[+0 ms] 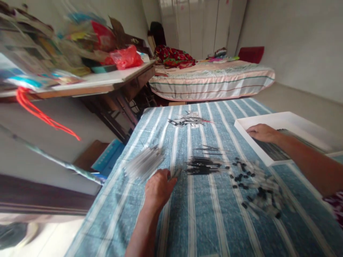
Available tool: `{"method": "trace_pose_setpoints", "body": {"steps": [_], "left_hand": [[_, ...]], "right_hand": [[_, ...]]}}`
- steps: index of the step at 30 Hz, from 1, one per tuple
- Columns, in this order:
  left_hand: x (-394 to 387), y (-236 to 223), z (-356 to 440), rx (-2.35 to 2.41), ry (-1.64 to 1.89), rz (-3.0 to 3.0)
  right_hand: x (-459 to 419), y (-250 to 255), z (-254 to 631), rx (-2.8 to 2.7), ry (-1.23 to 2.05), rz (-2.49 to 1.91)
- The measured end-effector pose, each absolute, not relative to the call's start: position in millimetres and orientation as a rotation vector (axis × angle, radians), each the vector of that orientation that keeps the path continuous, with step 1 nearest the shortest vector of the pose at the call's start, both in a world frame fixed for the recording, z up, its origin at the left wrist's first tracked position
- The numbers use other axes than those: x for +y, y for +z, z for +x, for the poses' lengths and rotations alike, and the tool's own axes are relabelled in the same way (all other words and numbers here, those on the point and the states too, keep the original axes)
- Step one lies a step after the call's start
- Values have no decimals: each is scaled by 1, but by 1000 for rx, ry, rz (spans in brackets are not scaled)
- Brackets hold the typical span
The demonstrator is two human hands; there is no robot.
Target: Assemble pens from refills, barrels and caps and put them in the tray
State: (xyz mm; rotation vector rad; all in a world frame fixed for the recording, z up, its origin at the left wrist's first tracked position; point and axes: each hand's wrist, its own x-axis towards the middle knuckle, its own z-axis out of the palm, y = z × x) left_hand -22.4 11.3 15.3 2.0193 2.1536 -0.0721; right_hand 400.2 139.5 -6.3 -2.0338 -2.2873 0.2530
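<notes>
My left hand (159, 187) is low over the striped cloth, its fingers closed. A small pale piece (177, 172) shows at its fingertips, too blurred to name. Left of it lies a bundle of clear pen barrels (144, 163). To the right is a row of dark pen refills (203, 165). My right hand (264, 133) reaches into a white box (250, 140), its curled fingers by the far left corner; what they hold, if anything, is hidden. Long dark pens (274, 150) lie inside the box. Clear pen caps with black ends (264, 185) are heaped in front of it.
A small pile of slim dark pieces (189, 120) lies at the table's far end. The blue striped cloth (171, 221) covers the table. At left is a cluttered desk (107, 80) with a red bag (125, 57) and hanging red cord (45, 116). A bed (211, 80) stands behind.
</notes>
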Motion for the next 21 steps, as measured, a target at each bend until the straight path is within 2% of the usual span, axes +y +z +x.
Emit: {"method": "trace_pose_setpoints", "body": {"steps": [21], "left_hand": [[10,15,-19,2071,-103,2050]], "right_hand": [[143,-11,403,-2173,309,-1995]]}}
